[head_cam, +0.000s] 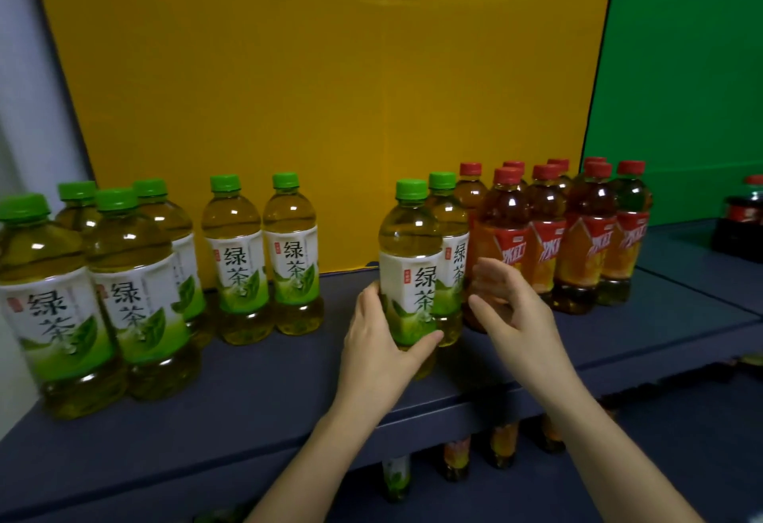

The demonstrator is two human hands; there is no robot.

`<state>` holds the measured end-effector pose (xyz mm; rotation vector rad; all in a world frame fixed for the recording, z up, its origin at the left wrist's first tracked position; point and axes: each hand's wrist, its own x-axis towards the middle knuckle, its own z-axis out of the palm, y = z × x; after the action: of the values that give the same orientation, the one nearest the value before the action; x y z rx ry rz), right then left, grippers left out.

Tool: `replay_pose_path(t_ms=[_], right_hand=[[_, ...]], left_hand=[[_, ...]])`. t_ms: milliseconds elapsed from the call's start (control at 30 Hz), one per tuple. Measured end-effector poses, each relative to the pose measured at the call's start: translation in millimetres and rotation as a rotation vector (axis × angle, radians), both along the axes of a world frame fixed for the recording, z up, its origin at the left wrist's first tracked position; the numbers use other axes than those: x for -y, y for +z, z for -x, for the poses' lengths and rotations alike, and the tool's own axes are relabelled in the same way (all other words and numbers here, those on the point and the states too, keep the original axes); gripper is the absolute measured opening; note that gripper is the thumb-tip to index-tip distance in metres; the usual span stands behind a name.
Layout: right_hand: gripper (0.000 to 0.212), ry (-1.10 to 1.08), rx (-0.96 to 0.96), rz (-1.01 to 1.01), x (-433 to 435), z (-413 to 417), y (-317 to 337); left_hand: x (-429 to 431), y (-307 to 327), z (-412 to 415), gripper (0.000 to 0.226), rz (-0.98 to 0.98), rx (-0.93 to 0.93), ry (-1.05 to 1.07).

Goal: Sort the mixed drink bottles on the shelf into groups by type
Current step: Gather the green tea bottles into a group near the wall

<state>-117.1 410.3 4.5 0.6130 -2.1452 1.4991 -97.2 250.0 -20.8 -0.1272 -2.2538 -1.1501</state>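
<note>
My left hand (pixel 380 353) grips a green-capped green tea bottle (pixel 411 258) near its base, close to the middle of the dark blue shelf (pixel 268 390). A second green tea bottle (pixel 450 241) stands just behind it to the right. My right hand (pixel 508 308) hovers to the right of the held bottle with its fingers loosely bent and nothing in it, in front of the red-capped iced tea bottles (pixel 549 233). Several more green tea bottles (pixel 124 287) stand in a group at the left, and two (pixel 264 258) stand at the back centre.
A yellow panel (pixel 322 89) backs the shelf and a green panel (pixel 681 68) lies to the right. A dark bottle with a red cap (pixel 743 217) stands at the far right. More bottles (pixel 454 456) show on the lower shelf under the front edge.
</note>
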Motion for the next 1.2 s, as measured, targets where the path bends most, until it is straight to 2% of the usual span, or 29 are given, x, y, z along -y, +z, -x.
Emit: replay_pose_path(t_ms=[133,367,533,733,1000,1200], right_hand=[[0.063,0.034,0.042,-0.092,2,21,-5],[0.07,0.213,0.116,-0.076,19,40,-1],[0.076,0.233,0.148,-0.061,21,50,-2],[0.077,0.161,0.116,-0.053,28,51,-6],[0.076,0.253,0.116,-0.018,75,35,-4],[0.077,0.3,0.111,0.005,113,25,-10]], left_hand=[[-5,-1,6,0.074,-0.046,-0.019,0.05],[-2,-6,8,0.066,-0.118,0.033,0.085],[4,-6,6,0.07,-0.139,0.016,0.139],[27,-5,-8,0.061,-0.157,-0.01,0.195],[83,2,-33,0.048,-0.161,-0.018,0.348],[116,7,-41,0.054,-0.102,0.004,0.43]])
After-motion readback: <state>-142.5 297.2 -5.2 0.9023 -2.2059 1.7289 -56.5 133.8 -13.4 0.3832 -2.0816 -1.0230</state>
